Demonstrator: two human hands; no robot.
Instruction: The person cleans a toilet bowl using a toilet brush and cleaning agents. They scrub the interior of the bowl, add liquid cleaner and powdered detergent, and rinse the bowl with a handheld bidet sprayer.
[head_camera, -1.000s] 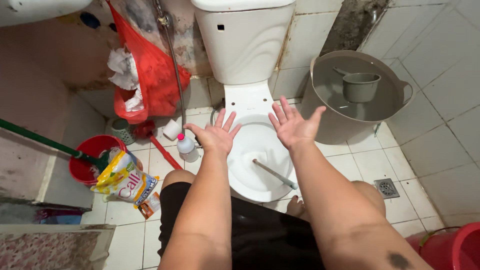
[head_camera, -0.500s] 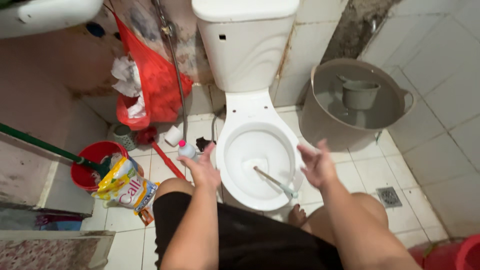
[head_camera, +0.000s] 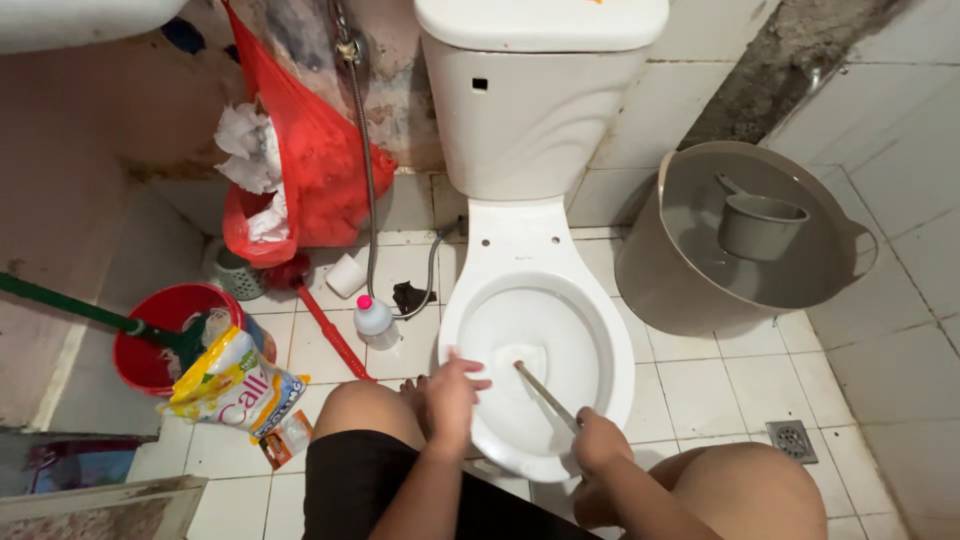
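A white toilet bowl (head_camera: 470, 310) without a seat stands in front of me, its tank (head_camera: 540, 100) against the wall. A thin brush handle (head_camera: 540, 388) slants into the bowl. My right hand (head_camera: 600, 440) is closed around the handle's near end at the bowl's front rim. My left hand (head_camera: 450, 392) rests on the bowl's left front rim with fingers loosely spread, holding nothing. My knees and black shorts fill the bottom of the view.
A grey tub of water (head_camera: 700, 290) with a dipper (head_camera: 760, 225) stands right of the toilet. On the left are a small bottle with a pink cap (head_camera: 374, 318), a red bucket (head_camera: 135, 355), a yellow bag (head_camera: 235, 385), a red bag of paper (head_camera: 300, 160) and a hose (head_camera: 365, 160).
Both hands dropped from raised, spread-open poses toward me. The right hand took hold of the brush handle; the left hand came to the bowl's rim. The view moved closer.
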